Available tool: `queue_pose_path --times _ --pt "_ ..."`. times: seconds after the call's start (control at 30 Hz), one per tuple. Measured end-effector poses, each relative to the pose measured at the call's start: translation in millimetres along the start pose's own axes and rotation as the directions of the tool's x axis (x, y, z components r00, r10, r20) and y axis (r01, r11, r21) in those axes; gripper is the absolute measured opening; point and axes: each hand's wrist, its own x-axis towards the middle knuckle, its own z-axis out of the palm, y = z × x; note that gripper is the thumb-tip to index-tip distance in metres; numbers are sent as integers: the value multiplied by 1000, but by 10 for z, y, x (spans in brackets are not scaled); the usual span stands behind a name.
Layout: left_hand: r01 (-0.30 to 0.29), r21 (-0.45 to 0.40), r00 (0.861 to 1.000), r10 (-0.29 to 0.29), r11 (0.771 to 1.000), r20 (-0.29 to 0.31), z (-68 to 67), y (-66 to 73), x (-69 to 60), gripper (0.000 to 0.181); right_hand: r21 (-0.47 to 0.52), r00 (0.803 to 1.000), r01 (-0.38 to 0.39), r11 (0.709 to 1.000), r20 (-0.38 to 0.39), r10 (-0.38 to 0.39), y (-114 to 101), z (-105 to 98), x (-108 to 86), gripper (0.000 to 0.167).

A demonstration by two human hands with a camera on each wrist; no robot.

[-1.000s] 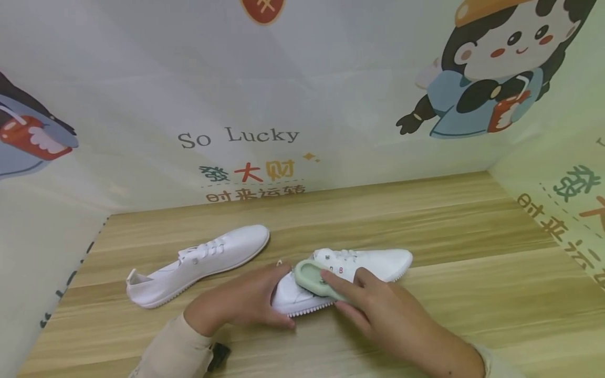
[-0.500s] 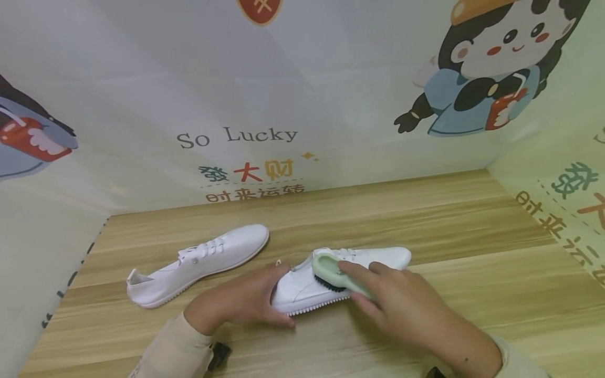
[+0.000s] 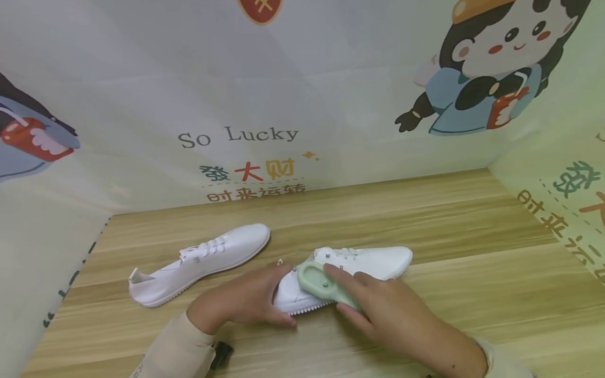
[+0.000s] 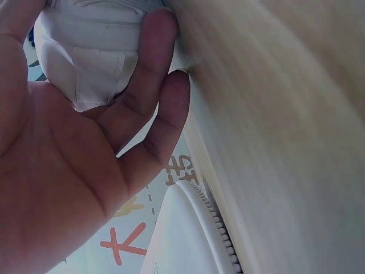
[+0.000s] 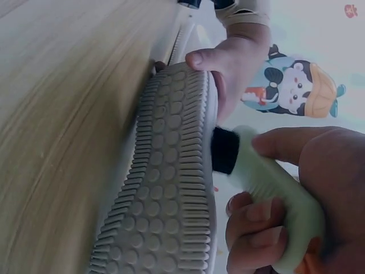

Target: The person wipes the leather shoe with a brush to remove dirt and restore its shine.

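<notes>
Head view: my left hand (image 3: 250, 300) grips the shoe (image 3: 371, 262), my right hand (image 3: 385, 307) the brush (image 3: 312, 281); overpressing could roll the shoe, though contact is unclear.

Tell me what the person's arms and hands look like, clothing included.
Both the left hand and the right hand are bare, with no gloves or rings visible. The left sleeve is beige and ends near the wrist, with a small black item beside its cuff. The right sleeve, also pale beige, shows only partly.
</notes>
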Motion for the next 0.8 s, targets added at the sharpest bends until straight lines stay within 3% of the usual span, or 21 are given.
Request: queue_pose_path --times 0.5,0.67,0.8 --pt "28 -7 1000 -28 1000 11 -6 2 -9 66 -47 985 -171 984 25 172 59 -115 27 56" --pt "8 3 1000 -8 1000 -1 4 -2 6 64 -17 986 -163 987 45 164 46 -81 30 56" --pt "1 5 1000 -1 1000 -5 5 2 10 64 23 995 -84 996 50 83 11 -35 21 56"
